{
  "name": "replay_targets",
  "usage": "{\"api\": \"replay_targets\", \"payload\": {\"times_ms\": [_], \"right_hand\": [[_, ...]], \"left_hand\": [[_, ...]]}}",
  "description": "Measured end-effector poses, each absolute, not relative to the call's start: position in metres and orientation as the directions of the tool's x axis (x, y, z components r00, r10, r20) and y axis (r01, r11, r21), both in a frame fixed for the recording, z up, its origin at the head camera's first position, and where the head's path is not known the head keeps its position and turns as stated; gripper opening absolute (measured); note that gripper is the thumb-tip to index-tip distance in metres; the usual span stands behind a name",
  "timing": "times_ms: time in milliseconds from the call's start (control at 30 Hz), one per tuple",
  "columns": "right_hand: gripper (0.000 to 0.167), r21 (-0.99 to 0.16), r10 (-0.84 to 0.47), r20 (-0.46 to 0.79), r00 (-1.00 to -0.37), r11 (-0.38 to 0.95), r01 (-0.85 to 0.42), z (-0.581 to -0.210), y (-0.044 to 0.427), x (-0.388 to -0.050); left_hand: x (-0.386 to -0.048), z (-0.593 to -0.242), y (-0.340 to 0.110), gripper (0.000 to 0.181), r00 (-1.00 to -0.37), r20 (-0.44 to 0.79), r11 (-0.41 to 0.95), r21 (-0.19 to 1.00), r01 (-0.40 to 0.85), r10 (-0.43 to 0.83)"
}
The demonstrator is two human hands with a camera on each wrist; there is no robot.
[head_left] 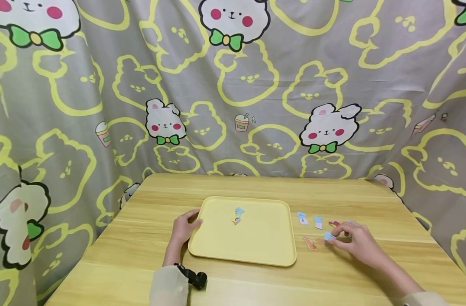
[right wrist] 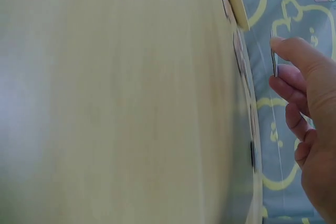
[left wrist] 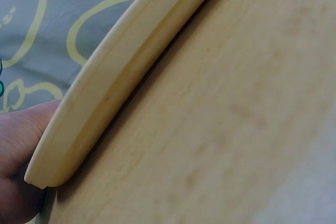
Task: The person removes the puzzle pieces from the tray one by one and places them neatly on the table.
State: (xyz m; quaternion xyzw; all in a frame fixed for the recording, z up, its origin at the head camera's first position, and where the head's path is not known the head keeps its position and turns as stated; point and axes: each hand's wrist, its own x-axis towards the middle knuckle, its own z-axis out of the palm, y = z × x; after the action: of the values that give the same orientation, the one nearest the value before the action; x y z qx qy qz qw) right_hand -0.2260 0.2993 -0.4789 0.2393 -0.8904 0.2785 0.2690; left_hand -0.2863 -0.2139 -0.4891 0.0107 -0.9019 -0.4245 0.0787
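Observation:
My left hand (head_left: 183,227) grips the left rim of a yellow tray (head_left: 263,238), its thumb over the edge. The left wrist view shows the tray's side wall (left wrist: 105,87) with part of that hand behind it. Two small joined puzzle pieces (head_left: 238,215), blue and multicoloured, lie on the tray. To the right of the tray, my right hand (head_left: 359,242) pinches a light blue puzzle piece (head_left: 328,236) between thumb and fingers. In the right wrist view this thin piece (right wrist: 273,59) appears edge-on, held above the table.
Right of the tray lie blue-and-white pieces (head_left: 303,218), another blue-and-white one (head_left: 318,222), an orange piece (head_left: 310,243) and a red one (head_left: 333,223), some partly behind my right hand. The wooden table (head_left: 248,284) meets a patterned curtain (head_left: 202,157) at its back and sides.

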Motion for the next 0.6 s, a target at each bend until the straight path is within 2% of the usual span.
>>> {"api": "replay_targets", "payload": {"times_ms": [133, 367, 600], "right_hand": [[0.032, -0.315, -0.277, 0.622, -0.732, 0.767, -0.558, -0.479, 0.311, -0.223], [0.031, -0.316, -0.231, 0.571, -0.788, 0.824, -0.471, -0.479, 0.32, -0.219], [0.033, -0.25, -0.273, 0.584, -0.765, 0.836, -0.489, -0.479, 0.322, -0.22]], "left_hand": [[-0.287, -0.489, -0.214, 0.041, -0.987, 0.139, 0.641, 0.766, 0.053, -0.085], [-0.287, -0.49, -0.215, 0.042, -0.986, 0.139, 0.644, 0.763, 0.049, -0.09], [-0.288, -0.49, -0.214, 0.041, -0.987, 0.137, 0.649, 0.76, 0.046, -0.09]]}}
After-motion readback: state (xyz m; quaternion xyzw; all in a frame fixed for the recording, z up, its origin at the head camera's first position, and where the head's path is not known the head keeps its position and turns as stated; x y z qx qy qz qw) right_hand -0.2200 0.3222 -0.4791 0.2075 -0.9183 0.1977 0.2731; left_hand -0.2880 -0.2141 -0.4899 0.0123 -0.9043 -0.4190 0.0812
